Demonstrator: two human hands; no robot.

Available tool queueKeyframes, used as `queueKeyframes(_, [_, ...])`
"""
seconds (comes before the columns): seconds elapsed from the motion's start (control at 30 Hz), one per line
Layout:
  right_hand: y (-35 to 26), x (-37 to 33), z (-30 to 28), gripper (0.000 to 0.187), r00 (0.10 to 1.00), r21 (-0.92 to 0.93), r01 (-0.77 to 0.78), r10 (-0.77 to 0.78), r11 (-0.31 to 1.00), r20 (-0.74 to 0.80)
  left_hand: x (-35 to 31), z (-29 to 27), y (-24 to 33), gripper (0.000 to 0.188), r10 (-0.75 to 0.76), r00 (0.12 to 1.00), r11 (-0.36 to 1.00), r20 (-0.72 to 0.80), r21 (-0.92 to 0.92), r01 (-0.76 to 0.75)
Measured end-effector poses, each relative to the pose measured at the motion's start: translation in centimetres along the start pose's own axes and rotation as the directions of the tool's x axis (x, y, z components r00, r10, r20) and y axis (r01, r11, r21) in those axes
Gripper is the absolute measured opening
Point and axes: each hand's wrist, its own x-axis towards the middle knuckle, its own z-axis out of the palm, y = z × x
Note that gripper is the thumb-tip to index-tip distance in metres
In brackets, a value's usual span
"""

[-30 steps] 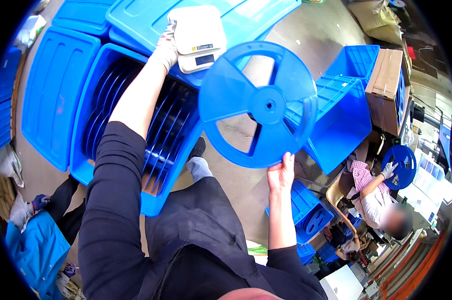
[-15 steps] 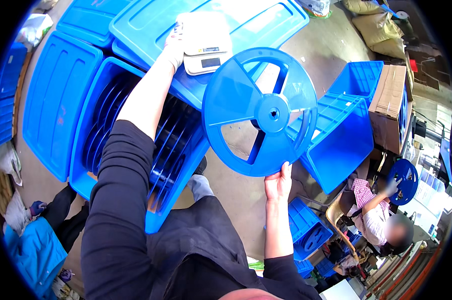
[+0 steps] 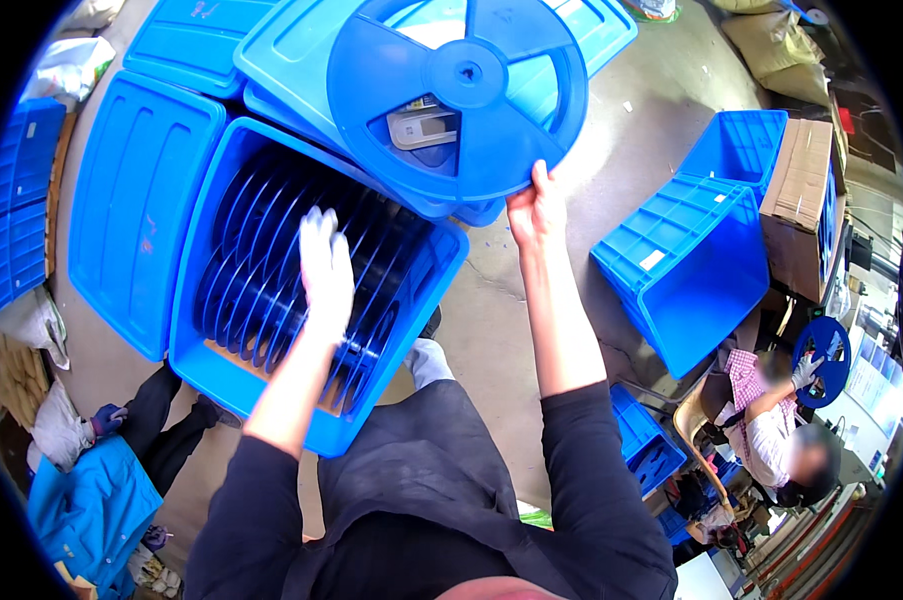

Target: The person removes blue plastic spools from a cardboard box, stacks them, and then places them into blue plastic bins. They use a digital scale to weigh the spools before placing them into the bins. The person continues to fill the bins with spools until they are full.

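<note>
My right hand (image 3: 537, 213) is bare and pinches the lower rim of a large blue plastic reel (image 3: 467, 75). The reel has a round hub and open cut-outs between its panels. Through one cut-out part of a white weighing scale (image 3: 405, 131) shows; the reel hides the rest. My left hand (image 3: 325, 268), in a white glove, hovers over a blue bin (image 3: 193, 345) with its fingers stretched out and nothing in them. Several blue reels (image 3: 256, 220) stand on edge in a row inside that bin.
Blue lids (image 3: 146, 210) lie to the left and ahead. At right an open blue crate (image 3: 686, 260) sits beside a cardboard box (image 3: 799, 185). A co-worker (image 3: 771, 440) at far right handles another reel (image 3: 824, 365); a person in a blue jacket (image 3: 96, 500) is at lower left.
My left hand has come back from the scale to above the bin of reels. The reel in my right hand has moved up and left, in front of the scale.
</note>
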Motion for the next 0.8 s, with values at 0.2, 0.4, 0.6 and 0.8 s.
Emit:
queueKeyframes(0.2, [2.4, 2.5, 3.2, 0.027, 0.998, 0.025, -0.056, 0.057, 0.998, -0.04, -17.9, -7.0, 0.5, 0.04, -0.263, 0.92, 0.963, 0.291, 0.14, 0.23])
queueKeyframes(0.4, [-1.0, 2.2, 1.1, 0.029, 0.999, -0.049, -0.026, 0.024, 0.998, -0.033, -21.1, -9.6, 0.7, 0.041, -0.264, 0.908, 0.954, 0.326, 0.227, 0.196])
queueKeyframes(0.6, [-8.7, -1.0, -2.0, 0.029, 0.994, 0.018, 0.112, -0.112, 0.994, 0.007, -0.5, -0.8, 9.0, 0.046, 0.28, 0.916, 0.921, 0.288, 0.189, -0.341])
queueKeyframes(0.8, [-7.1, -4.3, -0.8, 0.025, 1.0, 0.166, 0.012, -0.013, 0.986, 0.007, 11.7, 11.2, 10.1, 0.062, 0.298, 0.937, 0.818, 0.18, 0.458, -0.348])
